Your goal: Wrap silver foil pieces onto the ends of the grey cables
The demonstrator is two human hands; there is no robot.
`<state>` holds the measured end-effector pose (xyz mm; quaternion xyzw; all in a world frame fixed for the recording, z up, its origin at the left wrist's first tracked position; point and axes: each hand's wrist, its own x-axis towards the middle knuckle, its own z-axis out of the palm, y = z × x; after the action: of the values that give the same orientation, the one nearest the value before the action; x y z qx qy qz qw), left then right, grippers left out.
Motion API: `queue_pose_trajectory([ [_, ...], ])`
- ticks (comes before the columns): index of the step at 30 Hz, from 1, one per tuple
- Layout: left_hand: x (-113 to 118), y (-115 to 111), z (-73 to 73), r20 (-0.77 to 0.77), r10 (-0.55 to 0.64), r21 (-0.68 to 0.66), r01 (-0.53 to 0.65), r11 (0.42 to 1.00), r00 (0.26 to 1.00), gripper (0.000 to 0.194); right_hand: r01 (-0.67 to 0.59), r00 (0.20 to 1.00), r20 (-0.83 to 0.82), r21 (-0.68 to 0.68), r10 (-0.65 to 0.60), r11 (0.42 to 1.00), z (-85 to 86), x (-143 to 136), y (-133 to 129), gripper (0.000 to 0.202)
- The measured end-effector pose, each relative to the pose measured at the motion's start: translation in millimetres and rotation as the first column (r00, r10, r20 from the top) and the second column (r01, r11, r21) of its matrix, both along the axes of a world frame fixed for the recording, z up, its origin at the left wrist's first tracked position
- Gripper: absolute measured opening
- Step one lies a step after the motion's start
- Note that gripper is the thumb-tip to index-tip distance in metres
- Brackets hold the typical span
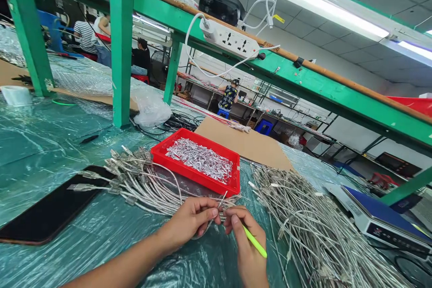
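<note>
View from a head camera, looking down at a person's two bare hands at a table (40,153) covered w/ green plastic sheeting.

The left hand (192,220) comes in from the lower left. Its fingers are pinched on a thin grey cable (221,201) at the near edge of a pile, so the grip is closed on that cable. The right hand (248,245) sits just beside it, fingertips meeting the same cable end. It also holds a slim yellow-green stick (254,242) tucked along the palm; whether it's a pen or a tool can't be told. Right grip clenched on the stick.

The cable lies at the front centre of the table, between the two hands, just in front of a red tray (192,172).

The tray holds a heap of small silver metal pieces (200,159). To its left, a bundle of grey cables w/ metal plugs (135,180) fans out. To the right, a much bigger pile of cables (313,229) runs toward the lower right corner.

A dark phone (50,211) lies flat at the left. A blue-topped scale (378,213) sits at the far right. Behind the tray is a sheet of cardboard (249,144). Overhead, a white power strip (231,38) rests on a green shelf frame (121,45). Other people work at benches in the background.
</note>
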<state>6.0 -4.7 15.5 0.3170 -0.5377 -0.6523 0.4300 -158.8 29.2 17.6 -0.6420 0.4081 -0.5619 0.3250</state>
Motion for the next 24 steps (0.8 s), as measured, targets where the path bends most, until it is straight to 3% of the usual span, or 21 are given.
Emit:
queue_pose_trajectory([
  [7, -0.4, -0.6, -2.5, -0.023, 0.01, -0.012, -0.01, 1.0, 1.0, 0.041, 0.042, 0.997, -0.062, -0.106, -0.049, 0.993, 1.6, 6.6, 3.4, 0.019],
  [14, -0.1, -0.7, -1.2, -0.004, 0.01, -0.014, -0.01, 1.0, 1.0, 0.04, 0.032, 0.998, -0.054, -0.069, -0.036, 0.997, 2.6, 2.0, 0.9, 0.019],
  [24, -0.7, -1.6, -2.9, -0.033, 0.014, -0.014, -0.014, 1.0, 0.999, 0.038, -0.028, 0.993, -0.121, -0.126, 0.013, 0.992, 2.1, 5.7, 4.2, 0.018],
])
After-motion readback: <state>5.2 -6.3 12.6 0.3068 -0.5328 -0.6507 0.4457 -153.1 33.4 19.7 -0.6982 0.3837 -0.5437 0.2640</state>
